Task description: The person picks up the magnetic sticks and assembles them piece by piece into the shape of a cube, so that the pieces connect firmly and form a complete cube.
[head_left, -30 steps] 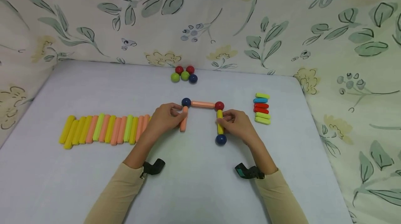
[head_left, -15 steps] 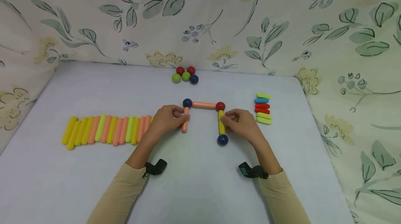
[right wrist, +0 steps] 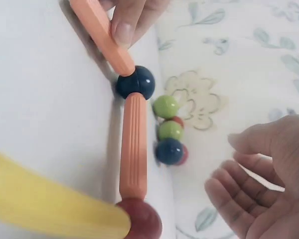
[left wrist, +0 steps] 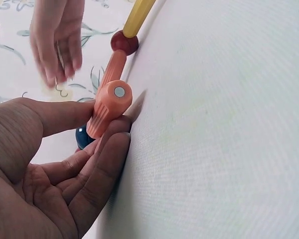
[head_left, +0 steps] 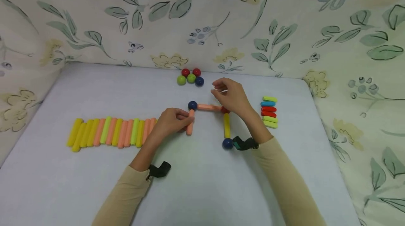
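Fingers of the left hand [head_left: 172, 120] pinched a salmon stick [head_left: 190, 122] near the centre of the head view, its upper end at a dark blue ball [head_left: 192, 105]. From that ball a second salmon stick [head_left: 209, 107] ran rightward to a red ball [head_left: 225, 110], partly hidden by the right hand [head_left: 232, 94], and a yellow stick [head_left: 227, 126] led down to another blue ball [head_left: 227, 143]. The right hand hung over the upper right of centre, fingers loosely bent around nothing and pointing left. On the worktop [head_left: 196, 191], five loose balls [head_left: 191, 78] sat together at upper middle, a row of long sticks [head_left: 117, 131] lay at the left and short sticks [head_left: 269, 109] at the right. In the left wrist view, the thumb and fingers gripped the salmon stick at the centre of the frame, a pale disc [left wrist: 119, 91] showing on its end; the right hand was blurred at upper left. In the right wrist view, the right hand stood at the lower right with thumb and fingers apart, holding nothing, while the left hand's fingers touched the salmon stick at the top.
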The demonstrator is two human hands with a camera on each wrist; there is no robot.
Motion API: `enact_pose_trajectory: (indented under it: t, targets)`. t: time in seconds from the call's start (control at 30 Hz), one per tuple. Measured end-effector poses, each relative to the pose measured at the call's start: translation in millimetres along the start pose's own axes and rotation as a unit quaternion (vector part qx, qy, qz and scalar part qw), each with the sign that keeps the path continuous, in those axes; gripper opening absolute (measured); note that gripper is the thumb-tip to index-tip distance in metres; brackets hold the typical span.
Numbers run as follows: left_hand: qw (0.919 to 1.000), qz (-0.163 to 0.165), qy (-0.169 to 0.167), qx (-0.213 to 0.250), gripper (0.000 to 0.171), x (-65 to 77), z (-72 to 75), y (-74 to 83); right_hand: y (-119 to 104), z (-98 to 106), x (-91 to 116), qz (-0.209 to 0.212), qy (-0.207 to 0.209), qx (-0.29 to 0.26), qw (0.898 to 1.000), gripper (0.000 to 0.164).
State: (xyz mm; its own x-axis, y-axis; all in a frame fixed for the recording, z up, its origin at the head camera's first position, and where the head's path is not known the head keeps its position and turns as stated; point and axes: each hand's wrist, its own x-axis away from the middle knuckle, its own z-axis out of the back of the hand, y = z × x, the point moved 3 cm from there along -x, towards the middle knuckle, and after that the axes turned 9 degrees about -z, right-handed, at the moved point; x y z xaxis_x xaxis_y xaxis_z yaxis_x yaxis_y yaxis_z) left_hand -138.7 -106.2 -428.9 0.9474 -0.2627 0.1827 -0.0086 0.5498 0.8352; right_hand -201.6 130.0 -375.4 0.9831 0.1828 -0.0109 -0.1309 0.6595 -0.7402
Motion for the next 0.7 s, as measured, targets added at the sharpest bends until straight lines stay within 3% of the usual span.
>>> enact_pose_trajectory:
  t: [0.1, 0.27, 0.5, 0.7]
  targets:
    - [0.9997, 0.004, -0.004, 0.025, 0.044, -1.1, -0.4, -2.5, -8, -13, -27, 0.012, -0.026, 0.030, 0.999, 0.035]
    - [0.9996, 0.000, -0.004, 0.027, 0.041, -1.5, -0.3, -3.6, -13, -31, -57, 0.009, -0.044, 0.090, 0.995, 0.038]
    - [0.9993, -0.002, -0.001, 0.037, 0.038, -0.8, -1.7, 0.0, -8, -48, -71, -0.012, -0.040, 0.121, 0.992, 0.039]
    - [0.9985, 0.001, -0.004, 0.054, 0.037, -1.3, -3.2, -1.4, 3, -59, -77, -0.021, -0.017, 0.110, 0.994, 0.036]
